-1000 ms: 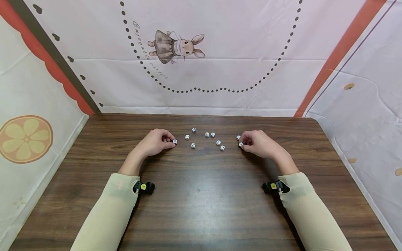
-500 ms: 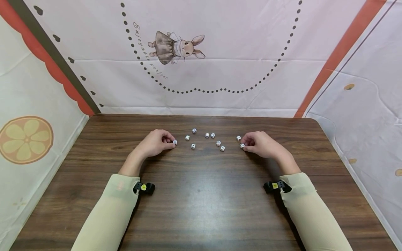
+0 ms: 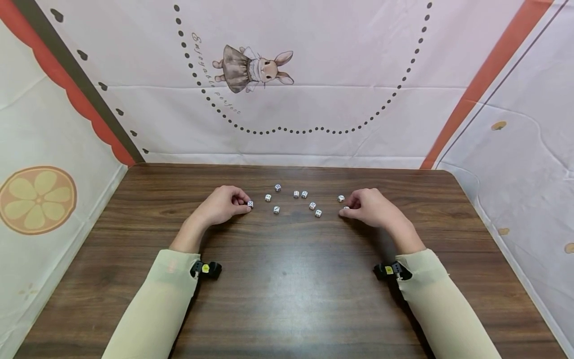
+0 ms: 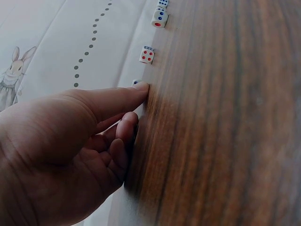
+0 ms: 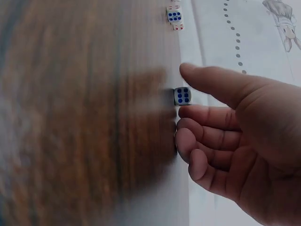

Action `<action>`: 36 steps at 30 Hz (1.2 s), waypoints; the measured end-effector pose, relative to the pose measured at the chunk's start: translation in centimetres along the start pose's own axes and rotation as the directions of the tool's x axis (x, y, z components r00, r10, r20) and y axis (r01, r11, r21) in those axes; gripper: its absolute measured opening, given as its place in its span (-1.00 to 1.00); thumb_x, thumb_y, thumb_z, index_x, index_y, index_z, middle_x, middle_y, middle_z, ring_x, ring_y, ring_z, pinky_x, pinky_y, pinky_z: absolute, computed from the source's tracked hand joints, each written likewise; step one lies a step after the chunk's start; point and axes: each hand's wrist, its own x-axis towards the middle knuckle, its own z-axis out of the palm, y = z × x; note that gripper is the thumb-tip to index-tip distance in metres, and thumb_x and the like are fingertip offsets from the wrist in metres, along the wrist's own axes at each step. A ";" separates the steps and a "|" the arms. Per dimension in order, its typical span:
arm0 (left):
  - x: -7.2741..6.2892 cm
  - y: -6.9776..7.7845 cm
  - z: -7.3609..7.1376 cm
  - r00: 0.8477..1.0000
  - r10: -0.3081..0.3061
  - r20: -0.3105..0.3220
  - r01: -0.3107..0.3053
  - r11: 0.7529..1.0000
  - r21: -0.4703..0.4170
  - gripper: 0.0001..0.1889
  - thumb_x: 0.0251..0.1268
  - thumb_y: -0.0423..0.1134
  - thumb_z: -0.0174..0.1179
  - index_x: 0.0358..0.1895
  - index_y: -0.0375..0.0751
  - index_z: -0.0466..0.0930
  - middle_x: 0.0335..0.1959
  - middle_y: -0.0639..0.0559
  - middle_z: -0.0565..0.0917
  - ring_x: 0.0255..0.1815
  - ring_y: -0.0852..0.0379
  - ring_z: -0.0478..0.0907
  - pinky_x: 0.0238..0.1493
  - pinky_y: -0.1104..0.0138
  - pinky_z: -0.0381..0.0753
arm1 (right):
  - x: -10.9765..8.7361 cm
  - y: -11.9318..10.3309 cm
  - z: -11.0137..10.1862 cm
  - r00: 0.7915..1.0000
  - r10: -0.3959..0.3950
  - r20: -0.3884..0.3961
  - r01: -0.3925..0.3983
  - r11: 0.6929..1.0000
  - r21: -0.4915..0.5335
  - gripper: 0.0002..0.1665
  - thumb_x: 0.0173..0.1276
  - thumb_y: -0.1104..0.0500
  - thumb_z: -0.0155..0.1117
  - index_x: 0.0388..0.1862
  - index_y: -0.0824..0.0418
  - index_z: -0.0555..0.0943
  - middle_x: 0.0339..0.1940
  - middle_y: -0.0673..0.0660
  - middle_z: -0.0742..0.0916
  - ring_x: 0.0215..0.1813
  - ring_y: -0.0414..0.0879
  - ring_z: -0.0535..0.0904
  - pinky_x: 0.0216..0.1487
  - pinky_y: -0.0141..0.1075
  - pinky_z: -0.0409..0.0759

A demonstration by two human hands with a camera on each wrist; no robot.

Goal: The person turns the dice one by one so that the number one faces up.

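On the brown wooden table, my left hand [image 3: 221,204] pinches a white die [image 3: 250,204] between thumb and fingers. In the left wrist view the thumb mostly covers this die [image 4: 137,82]. My right hand [image 3: 374,207] rests low around another die [image 3: 347,208], partly hidden by the thumb in the head view. The right wrist view shows that die [image 5: 182,96] with a blue six facing the camera. There the thumb [image 5: 207,80] stands apart from it, and the curved index finger lies close beside it. A further die [image 3: 341,198] sits just beyond the right fingertips.
Several loose dice lie between the hands, among them one die [image 3: 276,210] nearer the left and another die [image 3: 318,213] nearer the right. The wooden table [image 3: 287,279] ends at a printed cloth [image 3: 341,99] behind.
The right hand shifted its die slightly right and nearer; the right thumb has since moved left and loosened from it. The left hand keeps its place on its die.
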 end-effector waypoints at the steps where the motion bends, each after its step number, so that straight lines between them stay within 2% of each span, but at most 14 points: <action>1: 0.0 0.0 0.0 1.000 -0.001 0.001 0.001 1.000 -0.001 -0.88 0.39 -0.23 0.46 -0.13 -0.17 0.78 -0.31 0.02 0.68 -0.26 0.06 0.55 -0.15 0.18 0.53 | 0.0 -0.1 0.1 1.000 0.002 -0.001 -0.002 1.000 -0.004 -0.70 0.37 -0.03 0.55 -0.32 0.16 0.71 -0.43 -0.02 0.72 -0.36 -0.11 0.56 -0.26 -0.18 0.53; 8: -0.1 0.0 0.1 1.000 -0.002 0.003 0.002 1.000 -0.005 -0.88 0.40 -0.23 0.46 -0.13 -0.17 0.78 -0.31 0.02 0.67 -0.26 0.06 0.54 -0.15 0.18 0.53 | 0.1 -0.2 0.2 0.997 -0.076 0.003 0.076 0.997 -0.010 -0.86 0.37 0.20 0.52 -0.30 0.19 0.69 -0.44 -0.03 0.72 -0.35 -0.14 0.58 -0.22 -0.18 0.56; 17: 0.0 0.0 0.1 1.000 0.002 0.000 -0.002 1.000 -0.003 -0.88 0.39 -0.23 0.46 -0.13 -0.17 0.78 -0.31 0.03 0.67 -0.26 0.07 0.54 -0.15 0.18 0.53 | 0.2 -0.1 0.4 0.990 -0.141 -0.005 0.141 0.990 -0.009 -0.92 0.36 0.31 0.47 -0.29 0.19 0.70 -0.41 -0.04 0.73 -0.31 -0.17 0.62 -0.18 -0.16 0.60; 29: -0.2 0.2 -0.1 1.000 0.001 0.005 -0.001 1.000 -0.006 -0.88 0.39 -0.24 0.46 -0.13 -0.18 0.78 -0.31 0.02 0.67 -0.26 0.06 0.55 -0.15 0.17 0.53 | 0.1 -0.2 0.4 0.983 -0.180 -0.032 0.180 0.984 0.004 -0.92 0.35 0.35 0.46 -0.24 0.22 0.73 -0.34 0.01 0.72 -0.26 -0.12 0.65 -0.16 -0.13 0.64; 36: 0.0 0.0 -0.1 1.000 0.002 0.002 -0.002 1.000 -0.004 -0.88 0.39 -0.23 0.46 -0.13 -0.18 0.78 -0.31 0.02 0.68 -0.25 0.06 0.55 -0.15 0.18 0.53 | 0.2 -0.2 0.3 0.983 -0.181 -0.025 0.182 0.983 0.029 -0.92 0.37 0.34 0.45 -0.20 0.21 0.71 -0.37 -0.02 0.72 -0.30 -0.15 0.61 -0.23 -0.16 0.60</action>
